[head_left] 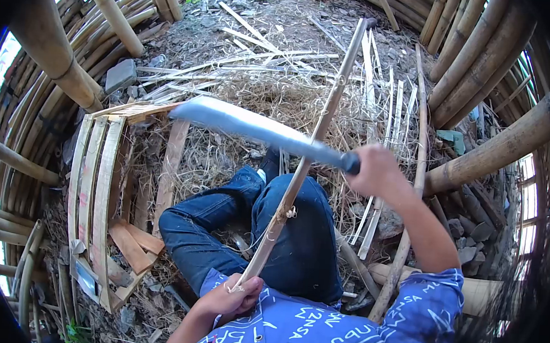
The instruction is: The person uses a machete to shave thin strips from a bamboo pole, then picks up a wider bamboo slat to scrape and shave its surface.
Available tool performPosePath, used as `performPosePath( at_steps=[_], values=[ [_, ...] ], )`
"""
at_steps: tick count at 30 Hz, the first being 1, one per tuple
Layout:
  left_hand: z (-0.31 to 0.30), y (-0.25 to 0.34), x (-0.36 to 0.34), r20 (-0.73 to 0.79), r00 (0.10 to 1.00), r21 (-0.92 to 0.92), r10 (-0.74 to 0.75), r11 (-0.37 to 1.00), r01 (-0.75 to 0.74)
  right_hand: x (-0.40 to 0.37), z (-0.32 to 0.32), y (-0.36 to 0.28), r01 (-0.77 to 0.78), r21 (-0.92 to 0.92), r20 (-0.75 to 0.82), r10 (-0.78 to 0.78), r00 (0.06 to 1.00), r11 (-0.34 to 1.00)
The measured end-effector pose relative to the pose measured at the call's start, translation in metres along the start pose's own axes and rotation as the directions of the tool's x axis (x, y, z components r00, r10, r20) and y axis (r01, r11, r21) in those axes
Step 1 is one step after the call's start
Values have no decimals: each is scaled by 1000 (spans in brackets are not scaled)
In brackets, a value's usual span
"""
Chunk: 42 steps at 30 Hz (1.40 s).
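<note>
Two fists [376, 171] [233, 298]: machete [247, 120] right, strip [332, 100] left

Knife [246, 122] perhaps against bamboo strip [298, 176]

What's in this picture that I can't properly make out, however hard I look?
All in the head view:
Big knife: most of its handle is hidden by the right hand; its blade is blurred, so I can't tell whether its edge touches the strip.
Strip's near end: hidden by the left hand.
Shirt: lettering cut off by the bottom edge.
</note>
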<state>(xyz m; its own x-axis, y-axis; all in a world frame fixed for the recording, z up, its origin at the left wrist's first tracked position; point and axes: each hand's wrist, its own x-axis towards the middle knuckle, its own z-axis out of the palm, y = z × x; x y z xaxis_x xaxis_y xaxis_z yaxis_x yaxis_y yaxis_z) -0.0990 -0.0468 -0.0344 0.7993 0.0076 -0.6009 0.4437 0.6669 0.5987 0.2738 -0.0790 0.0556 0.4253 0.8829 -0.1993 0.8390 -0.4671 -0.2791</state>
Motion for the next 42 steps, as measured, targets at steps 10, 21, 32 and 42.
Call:
performPosePath(
  at_steps=[10,21,32,42],
  values=[
    [13,15,-1,-11,1000,-28,19,999,-19,15,-11,15,-32,-158,-66,22,998,987],
    [2,1,6,54,996,-26,68,997,-67,-17,0,-16,24,-188,-68,-38,997,982],
    [3,0,6,62,996,-86,69,994,-64,14,-12,13,-84,-136,-227,51,973,987],
    [6,-2,3,46,997,-40,65,997,-63,46,-18,63,-250,-54,-321,221,921,967]
  ],
)
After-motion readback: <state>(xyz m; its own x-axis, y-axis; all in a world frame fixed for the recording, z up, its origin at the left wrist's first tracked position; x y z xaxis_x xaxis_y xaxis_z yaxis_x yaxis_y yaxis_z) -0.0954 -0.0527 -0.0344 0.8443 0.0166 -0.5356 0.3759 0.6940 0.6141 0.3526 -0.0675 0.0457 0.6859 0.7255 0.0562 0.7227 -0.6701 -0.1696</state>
